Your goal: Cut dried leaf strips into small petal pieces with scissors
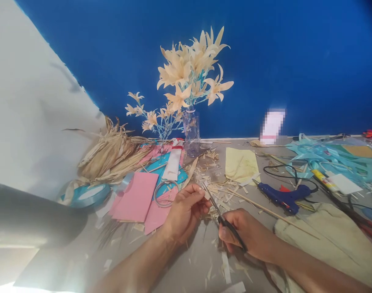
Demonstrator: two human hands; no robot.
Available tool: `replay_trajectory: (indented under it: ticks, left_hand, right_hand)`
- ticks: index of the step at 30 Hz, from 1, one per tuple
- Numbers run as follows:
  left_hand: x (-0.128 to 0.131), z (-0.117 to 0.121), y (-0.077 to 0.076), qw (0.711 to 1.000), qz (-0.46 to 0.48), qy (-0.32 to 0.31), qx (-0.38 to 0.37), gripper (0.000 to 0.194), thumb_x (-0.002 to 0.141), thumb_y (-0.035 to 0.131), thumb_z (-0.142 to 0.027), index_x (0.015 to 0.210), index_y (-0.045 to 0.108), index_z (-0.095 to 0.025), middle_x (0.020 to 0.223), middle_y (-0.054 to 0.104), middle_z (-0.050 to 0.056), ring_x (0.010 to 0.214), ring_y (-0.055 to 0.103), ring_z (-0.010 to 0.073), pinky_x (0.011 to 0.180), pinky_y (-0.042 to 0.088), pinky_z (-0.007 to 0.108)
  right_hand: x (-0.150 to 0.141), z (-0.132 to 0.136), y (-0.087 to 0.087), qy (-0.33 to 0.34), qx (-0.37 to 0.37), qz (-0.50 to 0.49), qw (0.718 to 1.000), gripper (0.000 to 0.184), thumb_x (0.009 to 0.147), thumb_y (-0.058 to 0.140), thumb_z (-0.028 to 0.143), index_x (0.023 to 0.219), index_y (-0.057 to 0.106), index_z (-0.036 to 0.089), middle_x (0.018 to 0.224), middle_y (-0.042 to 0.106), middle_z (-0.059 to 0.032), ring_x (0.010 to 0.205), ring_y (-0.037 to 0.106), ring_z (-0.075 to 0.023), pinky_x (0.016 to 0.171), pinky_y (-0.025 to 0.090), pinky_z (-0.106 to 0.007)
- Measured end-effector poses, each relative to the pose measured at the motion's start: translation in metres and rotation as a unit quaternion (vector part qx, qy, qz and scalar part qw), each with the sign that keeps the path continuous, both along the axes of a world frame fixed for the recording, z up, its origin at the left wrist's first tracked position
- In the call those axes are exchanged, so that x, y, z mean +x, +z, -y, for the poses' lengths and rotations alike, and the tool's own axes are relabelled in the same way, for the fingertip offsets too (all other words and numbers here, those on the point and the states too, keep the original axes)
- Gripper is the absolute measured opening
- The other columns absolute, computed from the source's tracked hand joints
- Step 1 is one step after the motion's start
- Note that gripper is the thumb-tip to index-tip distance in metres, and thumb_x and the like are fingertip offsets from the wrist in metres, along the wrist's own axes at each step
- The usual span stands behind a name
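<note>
My right hand [239,232] is wrapped round the black handles of a pair of scissors [214,199], whose blades point up and left. The blades reach to the fingertips of my left hand [186,207]. That hand is closed in a pinch on a small pale strip, which looks like dried husk [207,193] and is mostly hidden by the fingers. Whether the blades touch the strip, I cannot tell. Pale husk scraps [218,183] lie scattered on the table just beyond both hands.
Pale artificial flowers [188,65] stand in a clear vase [192,132] at the back. Left lie dried husks [105,154], pink paper [137,195] and a blue ribbon roll [91,195]. Right are a thin stick [265,209], a blue glue gun [283,195], cloth [329,240] and turquoise strips [323,150].
</note>
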State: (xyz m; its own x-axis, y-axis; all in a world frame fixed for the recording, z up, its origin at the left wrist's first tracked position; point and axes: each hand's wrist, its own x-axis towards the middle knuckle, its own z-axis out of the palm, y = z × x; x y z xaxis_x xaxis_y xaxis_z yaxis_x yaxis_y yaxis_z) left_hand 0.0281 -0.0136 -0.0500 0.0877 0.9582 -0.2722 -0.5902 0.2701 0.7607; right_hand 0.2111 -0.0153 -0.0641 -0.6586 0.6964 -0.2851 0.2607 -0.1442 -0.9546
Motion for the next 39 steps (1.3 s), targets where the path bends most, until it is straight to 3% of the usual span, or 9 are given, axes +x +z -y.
replay_trajectory:
  ticks: [7, 13, 18, 23, 28, 35, 39]
  left_hand:
    - [-0.002, -0.002, 0.003, 1.0, 0.01, -0.016, 0.002, 0.019, 0.076, 0.073, -0.022, 0.072, 0.055, -0.016, 0.061, 0.059, -0.002, 0.056, 0.056, 0.0096, 0.053, 0.041, 0.02]
    - [0.006, 0.004, -0.002, 0.998, 0.014, -0.052, -0.036, 0.026, 0.069, 0.08, -0.022, 0.075, 0.055, -0.016, 0.065, 0.065, 0.0, 0.051, 0.054, 0.0073, 0.051, 0.039, 0.018]
    - [0.014, 0.011, -0.008, 0.996, -0.007, -0.078, -0.031, 0.023, 0.07, 0.079, -0.023, 0.077, 0.057, -0.017, 0.06, 0.062, -0.001, 0.052, 0.055, 0.009, 0.051, 0.038, 0.019]
    - [0.012, 0.012, -0.004, 0.988, -0.109, -0.111, -0.009, 0.017, 0.071, 0.075, -0.027, 0.075, 0.062, -0.017, 0.059, 0.06, 0.0, 0.054, 0.053, 0.0108, 0.053, 0.037, 0.022]
    - [0.004, 0.008, 0.002, 0.948, -0.279, -0.138, 0.065, 0.017, 0.073, 0.075, -0.027, 0.066, 0.065, -0.015, 0.058, 0.057, 0.0, 0.053, 0.047, 0.0093, 0.052, 0.034, 0.023]
    - [0.003, 0.007, -0.004, 0.962, -0.164, -0.22, -0.003, 0.019, 0.066, 0.081, -0.026, 0.074, 0.068, -0.014, 0.061, 0.063, 0.002, 0.054, 0.055, 0.0105, 0.055, 0.041, 0.023]
    - [0.005, 0.007, -0.003, 0.975, -0.109, -0.191, -0.039, 0.024, 0.066, 0.082, -0.028, 0.072, 0.063, -0.015, 0.06, 0.062, 0.001, 0.052, 0.055, 0.0101, 0.052, 0.04, 0.022]
  right_hand:
    - [-0.003, -0.001, -0.003, -0.025, -0.029, -0.002, 0.999, 0.057, 0.074, 0.066, 0.067, 0.051, 0.053, 0.016, 0.045, 0.05, 0.0003, 0.047, 0.036, -0.0098, 0.048, 0.027, -0.025]
    - [-0.006, -0.009, 0.004, -0.189, 0.015, -0.063, 0.98, 0.03, 0.071, 0.075, 0.041, 0.082, 0.059, 0.018, 0.071, 0.061, 0.0017, 0.062, 0.053, -0.013, 0.057, 0.041, -0.024]
    - [-0.005, -0.011, 0.007, -0.248, 0.067, 0.001, 0.966, 0.02, 0.072, 0.069, 0.034, 0.08, 0.058, 0.02, 0.064, 0.057, 0.0032, 0.057, 0.051, -0.0128, 0.053, 0.041, -0.023]
    - [-0.001, -0.012, 0.013, -0.226, 0.057, 0.023, 0.972, 0.014, 0.066, 0.065, 0.028, 0.076, 0.058, 0.019, 0.06, 0.053, 0.0048, 0.054, 0.047, -0.0118, 0.051, 0.039, -0.022]
    - [0.005, -0.014, 0.021, -0.169, 0.052, 0.014, 0.984, 0.011, 0.065, 0.065, 0.02, 0.074, 0.058, 0.018, 0.061, 0.052, 0.0049, 0.053, 0.043, -0.0094, 0.05, 0.037, -0.021]
    - [0.011, -0.017, 0.022, -0.17, 0.064, 0.019, 0.983, 0.013, 0.068, 0.066, 0.021, 0.079, 0.061, 0.018, 0.067, 0.057, 0.0029, 0.056, 0.048, -0.0105, 0.053, 0.039, -0.021]
    - [0.01, -0.017, 0.021, -0.2, 0.068, 0.02, 0.977, 0.016, 0.072, 0.068, 0.029, 0.082, 0.06, 0.019, 0.064, 0.055, 0.0044, 0.055, 0.047, -0.0111, 0.052, 0.038, -0.021]
